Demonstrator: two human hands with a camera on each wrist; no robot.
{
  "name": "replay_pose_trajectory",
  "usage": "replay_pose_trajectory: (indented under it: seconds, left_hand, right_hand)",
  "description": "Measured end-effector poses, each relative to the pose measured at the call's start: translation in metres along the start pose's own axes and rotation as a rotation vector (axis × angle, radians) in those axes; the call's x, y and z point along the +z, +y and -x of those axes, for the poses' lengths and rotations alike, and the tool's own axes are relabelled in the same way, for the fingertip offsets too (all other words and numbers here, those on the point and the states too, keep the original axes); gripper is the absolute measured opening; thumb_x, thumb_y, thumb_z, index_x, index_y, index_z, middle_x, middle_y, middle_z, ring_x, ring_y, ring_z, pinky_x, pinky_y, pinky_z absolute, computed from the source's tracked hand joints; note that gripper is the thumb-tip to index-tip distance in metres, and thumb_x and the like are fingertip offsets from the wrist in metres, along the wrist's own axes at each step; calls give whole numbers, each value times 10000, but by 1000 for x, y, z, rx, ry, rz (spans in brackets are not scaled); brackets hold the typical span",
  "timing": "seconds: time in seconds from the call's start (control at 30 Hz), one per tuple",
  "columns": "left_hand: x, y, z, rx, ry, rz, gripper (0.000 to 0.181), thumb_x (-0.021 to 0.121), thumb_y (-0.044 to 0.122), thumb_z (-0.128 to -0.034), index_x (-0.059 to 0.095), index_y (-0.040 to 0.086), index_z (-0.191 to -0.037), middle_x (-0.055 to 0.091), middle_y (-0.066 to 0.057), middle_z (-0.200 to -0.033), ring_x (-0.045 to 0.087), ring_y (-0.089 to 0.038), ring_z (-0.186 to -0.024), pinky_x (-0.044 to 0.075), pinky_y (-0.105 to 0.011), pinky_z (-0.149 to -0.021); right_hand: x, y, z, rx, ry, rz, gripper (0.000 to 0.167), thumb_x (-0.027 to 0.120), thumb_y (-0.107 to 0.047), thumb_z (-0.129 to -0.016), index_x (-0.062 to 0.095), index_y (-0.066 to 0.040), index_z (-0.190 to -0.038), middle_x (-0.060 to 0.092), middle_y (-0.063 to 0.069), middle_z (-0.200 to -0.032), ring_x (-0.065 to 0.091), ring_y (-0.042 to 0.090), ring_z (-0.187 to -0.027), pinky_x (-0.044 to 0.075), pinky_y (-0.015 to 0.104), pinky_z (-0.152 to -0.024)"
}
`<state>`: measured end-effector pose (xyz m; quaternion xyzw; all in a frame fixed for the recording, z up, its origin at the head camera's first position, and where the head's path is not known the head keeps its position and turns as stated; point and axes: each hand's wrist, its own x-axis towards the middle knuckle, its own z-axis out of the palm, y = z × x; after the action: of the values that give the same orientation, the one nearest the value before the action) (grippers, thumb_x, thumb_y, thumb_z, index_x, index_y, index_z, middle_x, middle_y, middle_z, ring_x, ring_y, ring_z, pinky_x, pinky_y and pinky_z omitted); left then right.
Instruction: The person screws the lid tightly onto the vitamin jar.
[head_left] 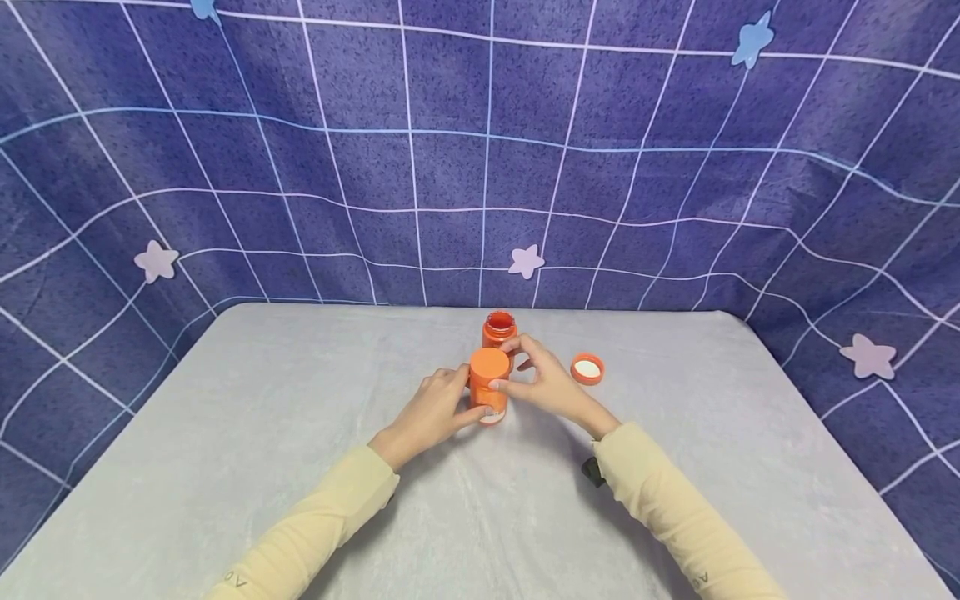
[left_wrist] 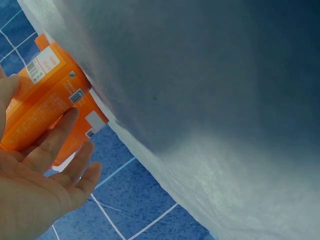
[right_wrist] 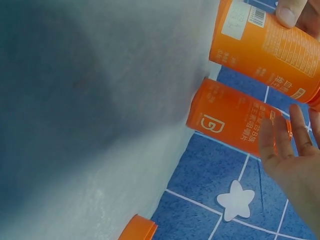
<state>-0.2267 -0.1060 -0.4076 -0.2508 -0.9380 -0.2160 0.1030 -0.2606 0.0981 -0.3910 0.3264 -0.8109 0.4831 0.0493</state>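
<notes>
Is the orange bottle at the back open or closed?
Open: the rear orange bottle shows its uncapped mouth, and an orange cap lies to its right, white inside up.

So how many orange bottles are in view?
2: a capped bottle held in the left hand, and an open bottle standing just behind it.

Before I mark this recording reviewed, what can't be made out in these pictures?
Dark object, head view: partly hidden by the right sleeve.
Inside of the open bottle, head view: too small and dark.
Fine print on the capped bottle, left wrist view: too small.
Loose cap, right wrist view: cut off by the bottom edge.
</notes>
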Motion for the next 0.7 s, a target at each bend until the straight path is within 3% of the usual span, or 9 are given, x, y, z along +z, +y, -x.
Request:
replay_pose_trajectory:
  seconds: [0.3,0.53,0.7]
  left_hand:
    - [0,0,0,10,10,3,591,661,448,-793,485,52,-1194,657,-96,-990,570,-299,-1001,423,-463,-864]
    - [1,-1,0,5,6,8,589,666,441,-791,479,60,-1199,659,-80,-1018,562,-293,-1012,417,-452,-871]
    - [1,-1,0,4,7,7,584,666,442,-791,474,71,-1201,659,-79,-1023,563,-289,-1005,417,-447,-866]
  right_hand:
    - [0,-3,0,4,-12,13,461,744,-174,-753,500,-81,-1132,569,64,-1072,514,241,-988,433,480,-833]
    - [-7,-1,-1,-9,-106,-6,474,711,-167,-790,497,-129,-1211,558,19,-1134,497,175,-1002,441,410,-848]
    - [-11,-4,-4,7,-182,-36,471,676,-123,-817,480,-105,-1245,550,58,-1153,485,202,-1050,440,463,-879]
